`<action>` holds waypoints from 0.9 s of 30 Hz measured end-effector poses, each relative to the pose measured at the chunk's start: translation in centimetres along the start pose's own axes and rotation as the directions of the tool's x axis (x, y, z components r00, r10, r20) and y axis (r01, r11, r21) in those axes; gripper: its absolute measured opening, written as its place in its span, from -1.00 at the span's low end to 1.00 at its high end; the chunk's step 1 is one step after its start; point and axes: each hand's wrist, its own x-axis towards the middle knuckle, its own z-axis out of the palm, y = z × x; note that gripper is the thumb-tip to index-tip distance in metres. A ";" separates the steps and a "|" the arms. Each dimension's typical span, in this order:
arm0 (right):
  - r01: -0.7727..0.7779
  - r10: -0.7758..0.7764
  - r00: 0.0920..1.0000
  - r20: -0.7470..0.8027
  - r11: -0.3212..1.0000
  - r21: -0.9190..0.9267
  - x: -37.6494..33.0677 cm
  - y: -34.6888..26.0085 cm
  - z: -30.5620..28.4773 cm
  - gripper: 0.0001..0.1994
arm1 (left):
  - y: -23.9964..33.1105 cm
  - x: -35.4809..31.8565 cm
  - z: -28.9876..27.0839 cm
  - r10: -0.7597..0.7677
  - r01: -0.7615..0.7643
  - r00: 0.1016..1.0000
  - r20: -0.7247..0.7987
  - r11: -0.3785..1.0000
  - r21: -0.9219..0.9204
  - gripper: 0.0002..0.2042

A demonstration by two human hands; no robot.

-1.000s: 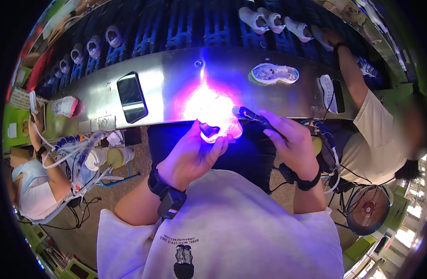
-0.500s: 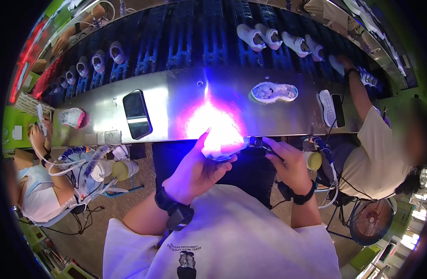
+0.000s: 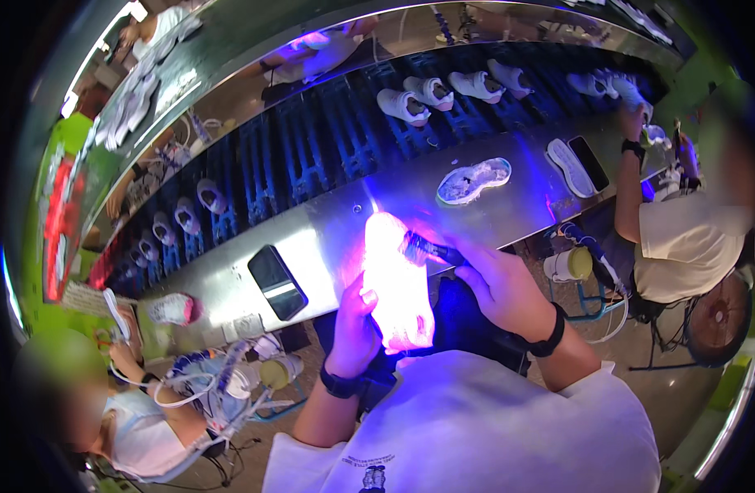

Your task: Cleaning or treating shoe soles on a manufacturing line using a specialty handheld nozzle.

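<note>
My left hand [image 3: 354, 322] holds a shoe sole [image 3: 396, 283] upright in front of my chest; the sole glows bright pink-white under a violet light. My right hand [image 3: 501, 283] grips a dark pen-shaped tool [image 3: 431, 248] whose tip touches the upper right edge of the sole. Both wrists wear dark bands. A steel counter [image 3: 328, 238] runs just beyond my hands.
A black phone [image 3: 276, 282] lies on the counter to the left, a pale sole [image 3: 474, 181] and a white sole [image 3: 568, 163] to the right. White shoes [image 3: 404, 105] ride a dark blue conveyor [image 3: 328, 152] behind. Co-workers sit at lower left [image 3: 139, 423] and right [image 3: 681, 238].
The sole has turned from lying low and flat to standing upright and nearer to me. My right hand with the tool has risen to its upper edge. The view has shifted left.
</note>
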 end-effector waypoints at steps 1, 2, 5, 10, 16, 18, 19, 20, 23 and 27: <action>-0.007 0.007 1.000 -0.021 1.000 0.005 0.4 -0.1 0.0 -0.48 | 0.0 0.0 0.6 0.050 -0.048 0.998 -0.024 0.997 0.061 -0.35; -0.025 0.024 0.998 -0.054 1.000 -0.007 0.7 -0.2 -0.1 -0.46 | 0.0 0.0 0.9 0.102 -0.096 0.994 -0.043 0.988 0.122 -0.34; -0.054 0.051 0.994 -0.100 0.998 -0.032 0.9 -0.9 -0.2 -0.47 | 0.2 -0.1 0.9 0.144 -0.128 0.988 -0.048 0.958 0.256 -0.34; -0.016 0.020 0.999 -0.035 0.992 0.127 -1.6 0.5 0.4 -0.52 | 1.8 2.0 0.9 0.268 -0.169 0.951 -0.154 0.868 0.468 -0.32; -0.120 0.071 0.960 0.270 0.979 0.167 -4.0 4.2 -0.6 -0.52 | 5.9 7.5 -1.9 0.228 -0.062 0.943 -0.243 0.836 0.546 -0.46; -0.109 0.105 0.994 0.031 0.980 0.164 -4.5 6.0 -0.8 -0.49 | 8.2 9.7 -4.6 0.183 -0.004 0.949 -0.255 0.819 0.574 -0.52; -0.074 0.068 0.997 0.042 0.983 0.165 -4.9 7.1 -1.0 -0.49 | 8.3 12.2 -7.1 0.207 -0.050 0.949 -0.238 0.843 0.535 -0.58; -0.247 0.256 0.967 0.001 0.932 0.266 -5.6 8.3 -1.0 -0.49 | 9.6 14.2 -9.0 0.177 -0.002 0.954 -0.240 0.809 0.588 -0.53; -0.434 0.484 0.875 -0.014 0.796 0.422 -6.5 10.1 -1.9 -0.48 | 12.3 19.7 -14.5 0.477 0.119 0.836 -0.272 0.326 0.938 -0.40; -0.520 0.624 0.781 -0.020 0.669 0.531 -6.7 10.8 -2.3 -0.55 | 16.4 24.3 -23.8 0.723 0.360 0.683 -0.110 -0.202 0.911 -0.46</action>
